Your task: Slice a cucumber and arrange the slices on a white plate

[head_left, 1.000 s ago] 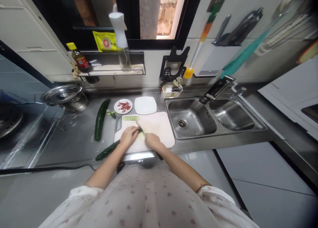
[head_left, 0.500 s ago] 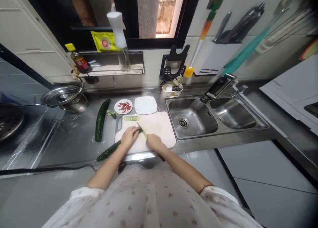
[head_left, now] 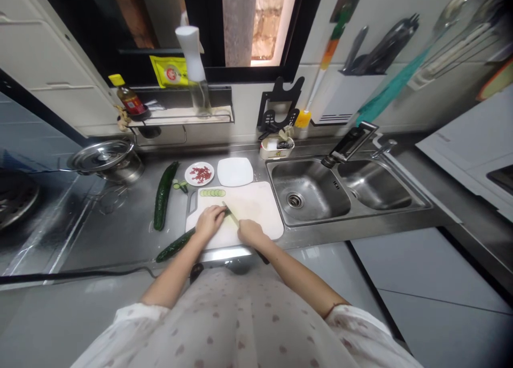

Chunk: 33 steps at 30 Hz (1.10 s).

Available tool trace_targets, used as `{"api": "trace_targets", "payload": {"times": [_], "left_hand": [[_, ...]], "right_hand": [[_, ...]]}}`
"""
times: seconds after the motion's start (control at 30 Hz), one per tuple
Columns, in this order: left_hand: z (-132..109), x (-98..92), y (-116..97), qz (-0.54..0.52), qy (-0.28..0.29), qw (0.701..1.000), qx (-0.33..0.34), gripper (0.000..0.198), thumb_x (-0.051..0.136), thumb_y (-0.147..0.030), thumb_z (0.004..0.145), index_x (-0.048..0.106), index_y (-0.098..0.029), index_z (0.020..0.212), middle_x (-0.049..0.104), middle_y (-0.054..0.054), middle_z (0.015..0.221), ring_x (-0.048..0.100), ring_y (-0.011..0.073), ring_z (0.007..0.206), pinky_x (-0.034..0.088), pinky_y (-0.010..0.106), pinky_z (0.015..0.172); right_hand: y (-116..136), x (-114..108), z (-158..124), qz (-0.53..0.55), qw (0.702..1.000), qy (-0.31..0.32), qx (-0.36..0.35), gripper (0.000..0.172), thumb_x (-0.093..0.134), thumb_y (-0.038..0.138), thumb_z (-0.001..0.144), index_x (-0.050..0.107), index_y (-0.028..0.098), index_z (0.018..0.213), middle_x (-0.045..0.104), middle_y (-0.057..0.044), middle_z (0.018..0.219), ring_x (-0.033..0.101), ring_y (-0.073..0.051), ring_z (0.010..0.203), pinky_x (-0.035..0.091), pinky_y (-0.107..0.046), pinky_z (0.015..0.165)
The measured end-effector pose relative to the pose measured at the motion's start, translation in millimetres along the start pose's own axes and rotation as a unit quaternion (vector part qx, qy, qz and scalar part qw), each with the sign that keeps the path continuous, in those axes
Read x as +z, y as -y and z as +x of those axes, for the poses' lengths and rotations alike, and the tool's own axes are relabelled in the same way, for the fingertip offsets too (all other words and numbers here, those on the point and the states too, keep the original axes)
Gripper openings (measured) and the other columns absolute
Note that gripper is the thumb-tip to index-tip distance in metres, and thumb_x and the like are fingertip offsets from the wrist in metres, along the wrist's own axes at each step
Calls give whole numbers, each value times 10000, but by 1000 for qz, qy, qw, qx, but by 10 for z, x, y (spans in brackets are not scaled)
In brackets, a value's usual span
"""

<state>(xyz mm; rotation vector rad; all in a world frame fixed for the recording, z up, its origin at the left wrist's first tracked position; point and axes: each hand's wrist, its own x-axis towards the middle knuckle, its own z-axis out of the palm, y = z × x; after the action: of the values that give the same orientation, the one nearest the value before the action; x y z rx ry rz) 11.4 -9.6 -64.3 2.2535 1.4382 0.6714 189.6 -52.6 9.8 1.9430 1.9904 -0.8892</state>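
Note:
My left hand (head_left: pixel 210 222) is closed over a dark green cucumber (head_left: pixel 175 246) on the white cutting board (head_left: pixel 260 210). The cucumber's uncut length runs out below my wrist to the lower left; its middle is hidden under the hand. In my right hand (head_left: pixel 250 232) is a kitchen knife (head_left: pixel 231 214), its blade slanting up and left beside my left fingertips, at the cucumber's end. A neat row of overlapping cucumber slices (head_left: pixel 212 193) lies near the board's upper left edge.
Left of the board lie a whole cucumber (head_left: pixel 163 197) and small cucumber offcuts (head_left: pixel 180 186). Behind it stand a small plate of chopped red bits (head_left: pixel 199 174) and a square white plate (head_left: pixel 235 172). A double sink (head_left: pixel 312 189) is on the right, a lidded pot (head_left: pixel 108 159) far left.
The view has shifted slightly. My right hand and the knife sit a touch further right and lower; my left hand stays on the cucumber.

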Motion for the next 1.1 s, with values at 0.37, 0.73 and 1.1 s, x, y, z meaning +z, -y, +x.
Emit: {"api": "trace_targets", "payload": {"times": [0.37, 0.73, 1.1], "left_hand": [[4, 9, 13, 1, 1, 1000, -1, 295, 481, -285, 916, 654, -260, 1154, 668, 50, 1078, 586, 208, 1024, 472, 351, 913], [5, 39, 36, 6, -8, 1000, 0, 289, 498, -270, 903, 666, -260, 1139, 676, 49, 1071, 597, 211, 1021, 479, 360, 918], [4, 20, -3, 2, -11, 1000, 1, 280, 496, -269, 910, 659, -258, 1138, 675, 47, 1081, 593, 210, 1028, 479, 361, 911]], "right_hand": [[-7, 72, 105, -4, 999, -24, -25, 322, 447, 141, 848, 670, 119, 1079, 689, -175, 1061, 654, -255, 1001, 491, -310, 792], [-12, 79, 54, 2, 1000, -25, -18, 326, 418, 155, 889, 648, 124, 1118, 682, -160, 1090, 645, -243, 1020, 479, -304, 801], [-141, 205, -105, -19, 999, -23, -10, 300, 434, 140, 861, 659, 124, 1058, 686, -179, 1049, 658, -253, 988, 485, -311, 773]]}}
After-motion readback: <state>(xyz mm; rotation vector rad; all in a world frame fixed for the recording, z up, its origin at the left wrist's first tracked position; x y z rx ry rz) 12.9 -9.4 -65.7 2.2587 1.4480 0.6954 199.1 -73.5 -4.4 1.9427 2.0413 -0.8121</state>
